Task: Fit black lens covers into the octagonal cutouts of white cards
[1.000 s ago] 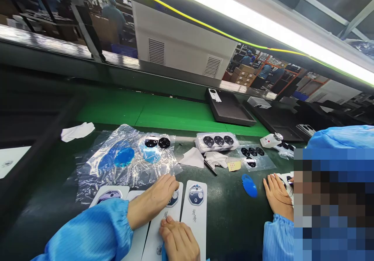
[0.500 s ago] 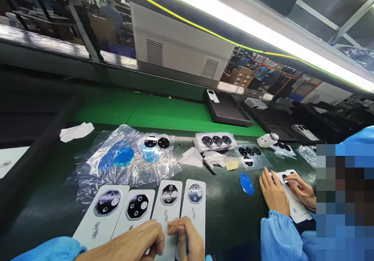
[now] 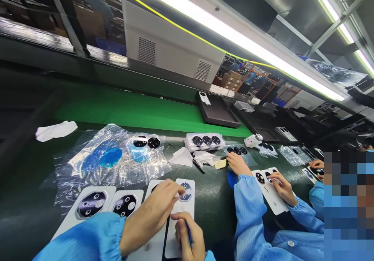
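Several white phone back covers (image 3: 172,241) lie side by side before me, each with a black octagonal camera plate at its top. My left hand (image 3: 154,206) reaches over them, fingers pinched together at the camera plate (image 3: 184,191) of the rightmost cover. Whatever is between those fingertips is too small to make out. Low over the same cover, my right hand (image 3: 189,233) is closed around a thin blue stick-like tool (image 3: 189,231). My left forearm and hand partly hide the other covers.
Plastic film (image 3: 117,163) with blue discs and black round plates lies behind the covers. Beyond are white cloths (image 3: 182,156), a black pen (image 3: 198,165), a wrapped stack of plates (image 3: 204,142) and a black tray (image 3: 217,113). A co-worker's hands (image 3: 238,163) work at right.
My left hand has moved up and right from the lower covers to the rightmost camera plate. The co-worker's one hand has reached forward to the black plates. The view has shifted slightly right.
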`<action>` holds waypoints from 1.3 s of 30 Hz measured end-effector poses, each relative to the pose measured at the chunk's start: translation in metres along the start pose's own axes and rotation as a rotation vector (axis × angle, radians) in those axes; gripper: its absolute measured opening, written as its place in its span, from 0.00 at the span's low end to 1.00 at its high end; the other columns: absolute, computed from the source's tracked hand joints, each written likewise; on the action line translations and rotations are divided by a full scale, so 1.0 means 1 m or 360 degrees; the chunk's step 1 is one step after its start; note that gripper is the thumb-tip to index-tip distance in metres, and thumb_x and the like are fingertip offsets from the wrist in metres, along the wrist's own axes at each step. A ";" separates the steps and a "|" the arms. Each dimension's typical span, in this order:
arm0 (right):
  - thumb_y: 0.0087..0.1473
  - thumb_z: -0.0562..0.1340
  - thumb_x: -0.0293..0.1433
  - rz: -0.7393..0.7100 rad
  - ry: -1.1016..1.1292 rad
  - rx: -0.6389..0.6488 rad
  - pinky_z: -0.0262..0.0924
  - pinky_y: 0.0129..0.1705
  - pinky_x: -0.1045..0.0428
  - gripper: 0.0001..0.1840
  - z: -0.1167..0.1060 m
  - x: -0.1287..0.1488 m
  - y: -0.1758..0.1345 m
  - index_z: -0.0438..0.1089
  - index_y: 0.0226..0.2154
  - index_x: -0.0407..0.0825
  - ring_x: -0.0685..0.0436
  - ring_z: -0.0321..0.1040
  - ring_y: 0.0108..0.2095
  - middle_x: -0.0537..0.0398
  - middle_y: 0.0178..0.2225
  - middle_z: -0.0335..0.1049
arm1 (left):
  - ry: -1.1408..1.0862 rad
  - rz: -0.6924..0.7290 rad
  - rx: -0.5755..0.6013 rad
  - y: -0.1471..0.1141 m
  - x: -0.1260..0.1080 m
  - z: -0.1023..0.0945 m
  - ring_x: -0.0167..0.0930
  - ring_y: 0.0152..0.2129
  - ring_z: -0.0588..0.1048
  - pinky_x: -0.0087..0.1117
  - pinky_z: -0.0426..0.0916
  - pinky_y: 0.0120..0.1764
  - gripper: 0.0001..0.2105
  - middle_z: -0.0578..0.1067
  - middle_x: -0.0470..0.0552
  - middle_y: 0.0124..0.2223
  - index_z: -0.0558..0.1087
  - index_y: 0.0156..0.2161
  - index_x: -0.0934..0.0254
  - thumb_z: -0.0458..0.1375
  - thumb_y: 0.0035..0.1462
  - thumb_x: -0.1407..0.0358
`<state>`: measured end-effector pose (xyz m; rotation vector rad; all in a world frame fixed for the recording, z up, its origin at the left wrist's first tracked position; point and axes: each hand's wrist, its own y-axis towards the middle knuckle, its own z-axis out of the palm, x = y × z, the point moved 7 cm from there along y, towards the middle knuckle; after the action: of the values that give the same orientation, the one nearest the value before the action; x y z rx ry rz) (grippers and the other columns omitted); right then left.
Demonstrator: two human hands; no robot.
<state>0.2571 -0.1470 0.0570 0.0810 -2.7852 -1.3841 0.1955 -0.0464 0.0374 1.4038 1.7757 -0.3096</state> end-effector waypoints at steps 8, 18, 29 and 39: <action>0.64 0.48 0.25 0.0323 0.0177 -0.0232 0.73 0.36 0.56 0.18 0.027 0.007 -0.052 0.74 0.37 0.47 0.46 0.77 0.35 0.52 0.32 0.79 | 0.0760 -0.0015 0.0149 0.015 0.016 0.026 0.32 0.36 0.69 0.30 0.64 0.39 0.18 0.72 0.51 0.41 0.68 0.44 0.63 0.46 0.54 0.83; 0.65 0.48 0.28 0.0377 0.0110 -0.0374 0.74 0.34 0.60 0.20 0.034 0.004 -0.060 0.74 0.33 0.52 0.50 0.78 0.30 0.62 0.29 0.79 | 0.1051 0.0252 0.0177 0.020 -0.004 0.030 0.34 0.38 0.71 0.33 0.64 0.40 0.24 0.75 0.51 0.44 0.70 0.42 0.64 0.41 0.48 0.87; 0.64 0.50 0.26 0.0359 0.0142 -0.0314 0.76 0.31 0.57 0.16 0.035 0.002 -0.065 0.73 0.40 0.54 0.50 0.78 0.33 0.63 0.31 0.79 | 0.0287 -0.0051 -0.0011 0.044 0.040 0.021 0.34 0.36 0.68 0.34 0.65 0.39 0.11 0.71 0.51 0.37 0.66 0.39 0.62 0.42 0.61 0.75; 0.59 0.52 0.27 0.0811 0.0546 0.0936 0.72 0.42 0.35 0.18 0.104 -0.042 -0.132 0.73 0.41 0.64 0.35 0.72 0.47 0.59 0.43 0.76 | 0.0359 -0.0137 0.0146 0.069 0.046 0.037 0.33 0.33 0.67 0.32 0.62 0.36 0.10 0.69 0.48 0.33 0.63 0.33 0.62 0.48 0.52 0.80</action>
<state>0.2977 -0.1417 -0.1114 -0.3219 -2.5564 -0.3831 0.2724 -0.0147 0.0004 1.4768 2.0323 -0.2905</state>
